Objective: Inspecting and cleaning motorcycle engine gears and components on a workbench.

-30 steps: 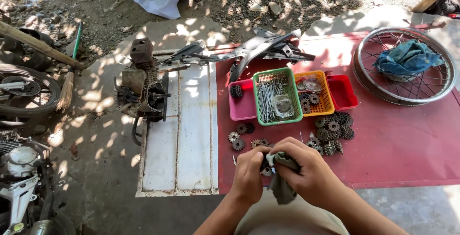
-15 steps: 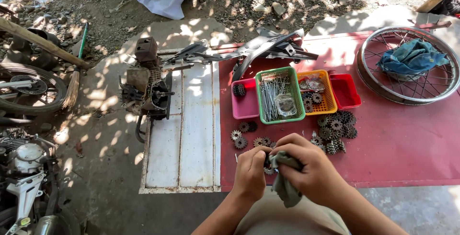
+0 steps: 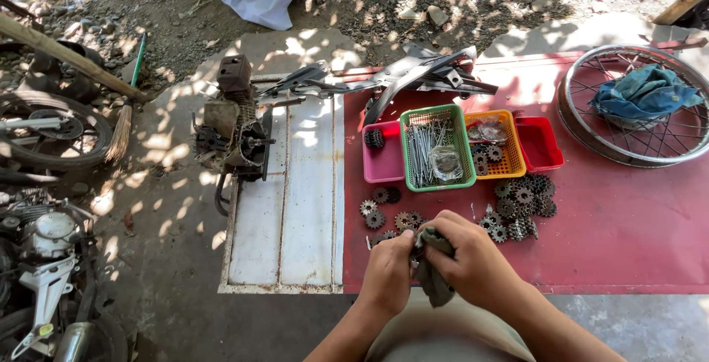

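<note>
Grey rag (image 3: 430,277) sits bunched between your two hands, low over the near edge of the red mat (image 3: 620,236). Your right hand (image 3: 473,259) is closed around it, fingers curled over the top, and your left hand (image 3: 388,270) is closed against its left side, touching the right. Whether a part lies inside the cloth cannot be told.

Just beyond your knuckles loose gears (image 3: 388,211) lie scattered on the mat, and a thicker pile of gears (image 3: 521,200) sits ahead and to the right of your right hand. Farther ahead stand a pink tray (image 3: 380,163), a green basket (image 3: 436,148) with long pins, an orange basket (image 3: 493,144) and a red tray (image 3: 539,144), side by side and touching. To the right of your right hand the mat is bare up to the spoked wheel (image 3: 635,104), which holds a blue cloth (image 3: 642,92) well away.

Left of your left hand the mat ends at a white panel (image 3: 295,207), with an engine (image 3: 233,129) at its far left edge. Beyond that lies dappled concrete, with a tyre (image 3: 52,129) and a motorcycle (image 3: 40,273) well off to the left.
</note>
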